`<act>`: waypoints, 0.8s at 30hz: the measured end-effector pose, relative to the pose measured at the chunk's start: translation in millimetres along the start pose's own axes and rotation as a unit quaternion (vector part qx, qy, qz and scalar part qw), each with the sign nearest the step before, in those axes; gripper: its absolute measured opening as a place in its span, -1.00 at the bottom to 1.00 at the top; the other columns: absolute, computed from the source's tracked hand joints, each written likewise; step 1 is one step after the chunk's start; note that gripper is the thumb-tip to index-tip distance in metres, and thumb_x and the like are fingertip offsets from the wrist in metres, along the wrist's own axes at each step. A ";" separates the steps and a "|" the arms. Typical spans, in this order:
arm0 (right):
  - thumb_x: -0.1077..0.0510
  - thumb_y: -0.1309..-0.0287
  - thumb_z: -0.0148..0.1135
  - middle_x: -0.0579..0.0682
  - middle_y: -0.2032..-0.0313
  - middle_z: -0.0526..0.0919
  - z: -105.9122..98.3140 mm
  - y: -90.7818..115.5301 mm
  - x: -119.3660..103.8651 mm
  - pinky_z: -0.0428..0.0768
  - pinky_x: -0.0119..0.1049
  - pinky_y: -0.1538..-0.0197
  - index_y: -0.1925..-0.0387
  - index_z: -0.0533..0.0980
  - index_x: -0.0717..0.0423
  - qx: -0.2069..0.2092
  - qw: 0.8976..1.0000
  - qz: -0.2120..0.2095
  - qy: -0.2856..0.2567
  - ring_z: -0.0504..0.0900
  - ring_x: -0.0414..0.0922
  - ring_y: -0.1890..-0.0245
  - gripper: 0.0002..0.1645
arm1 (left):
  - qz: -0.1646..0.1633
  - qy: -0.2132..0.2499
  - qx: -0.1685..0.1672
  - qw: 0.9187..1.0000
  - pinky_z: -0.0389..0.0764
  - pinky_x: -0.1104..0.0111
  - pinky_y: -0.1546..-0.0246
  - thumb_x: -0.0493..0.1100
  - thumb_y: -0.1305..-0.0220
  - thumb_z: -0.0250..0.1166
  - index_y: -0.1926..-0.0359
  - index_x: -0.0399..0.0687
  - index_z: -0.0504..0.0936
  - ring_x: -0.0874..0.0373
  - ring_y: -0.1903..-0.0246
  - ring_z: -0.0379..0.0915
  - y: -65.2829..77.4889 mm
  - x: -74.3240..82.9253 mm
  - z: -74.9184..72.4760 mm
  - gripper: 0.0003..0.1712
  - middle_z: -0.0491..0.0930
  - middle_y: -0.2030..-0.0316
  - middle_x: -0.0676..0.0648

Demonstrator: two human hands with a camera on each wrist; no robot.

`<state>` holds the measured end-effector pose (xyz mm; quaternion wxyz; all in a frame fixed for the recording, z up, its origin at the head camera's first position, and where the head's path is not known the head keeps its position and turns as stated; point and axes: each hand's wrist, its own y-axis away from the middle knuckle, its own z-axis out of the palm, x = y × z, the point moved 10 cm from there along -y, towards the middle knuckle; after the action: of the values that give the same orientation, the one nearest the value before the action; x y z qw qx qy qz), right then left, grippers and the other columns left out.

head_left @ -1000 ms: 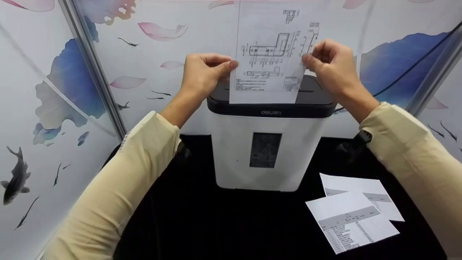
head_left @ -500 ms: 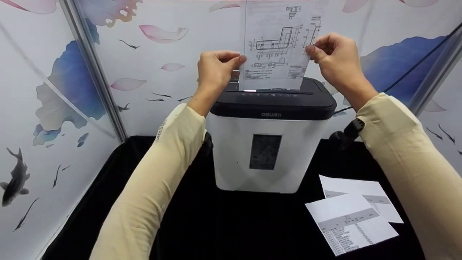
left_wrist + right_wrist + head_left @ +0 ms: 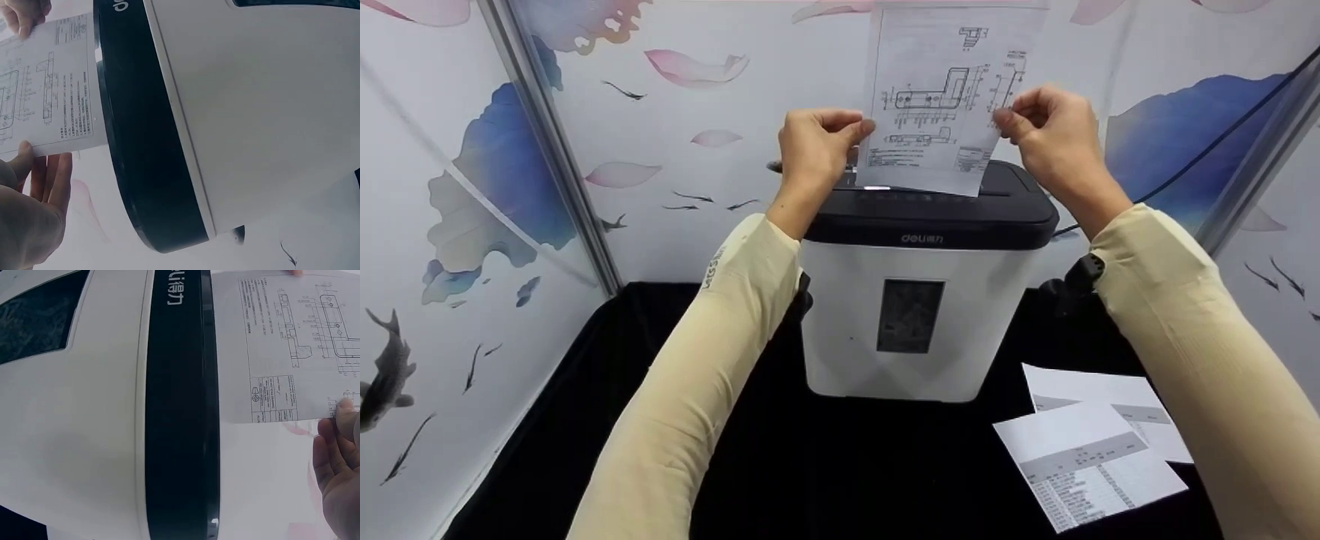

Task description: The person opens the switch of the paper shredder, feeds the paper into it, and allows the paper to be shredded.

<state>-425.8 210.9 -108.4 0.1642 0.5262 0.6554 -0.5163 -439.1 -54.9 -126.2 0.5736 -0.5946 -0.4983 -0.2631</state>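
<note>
Above the white, black-topped plastic machine (image 3: 922, 266), a white rectangular paper sheet (image 3: 926, 112) with printed drawings stands between the fingers: left hand (image 3: 816, 146) pinching its left edge, right hand (image 3: 1057, 135) its right

A drawing sheet (image 3: 934, 112), its notes (image 3: 896, 157) too small to read from the head camera, partly hides the slot (image 3: 996, 194) | Window (image 3: 910, 316) of the shredder (image 3: 844, 322) too murky to show contents | Rear page (image 3: 1125, 391) half covered by front page (image 3: 1087, 465) | Left sleeve (image 3: 682, 390) and right sleeve (image 3: 1192, 345) cropped by the head view's edges
</note>
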 end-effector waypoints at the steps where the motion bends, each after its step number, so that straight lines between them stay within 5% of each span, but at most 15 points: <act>1: 0.05 -0.06 0.26 -0.27 0.54 0.52 0.3 0.1 0.4 0.44 -0.55 0.33 0.44 0.46 0.01 0.001 1.000 -0.002 0.004 0.49 -0.37 0.48 -0.84 | -0.001 -0.002 0.000 1.000 0.64 0.49 0.35 -0.11 0.04 0.40 0.28 -0.07 0.73 0.19 0.42 0.64 0.2 -0.8 0.5 -0.76 0.70 0.34 -0.03; 15: 0.16 -0.08 0.25 -0.29 0.53 0.54 -0.9 -4.0 -5.1 0.46 -0.59 0.31 0.45 0.49 0.01 -0.013 1.000 -0.026 0.012 0.51 -0.39 0.48 -0.92 | -0.002 0.026 -0.013 1.000 0.66 0.44 0.33 -0.17 0.02 0.38 0.30 -0.13 0.73 0.16 0.43 0.64 1.8 -5.8 4.7 -0.79 0.70 0.34 -0.06; 24: 0.13 -0.10 0.23 -0.26 0.52 0.52 6.8 -2.6 7.0 0.44 -0.57 0.32 0.44 0.48 0.02 -0.035 0.999 -0.001 0.027 0.50 -0.37 0.47 -0.91 | -0.006 -0.041 -0.011 0.999 0.56 0.56 0.45 -0.08 0.00 0.38 0.32 -0.05 0.73 0.17 0.43 0.62 2.6 -16.3 7.3 -0.79 0.70 0.39 0.00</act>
<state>-433.0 209.0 -115.2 0.1644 0.5328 0.6781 -0.4787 -444.6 -52.3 -143.2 0.5446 -0.6082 -0.5218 -0.2474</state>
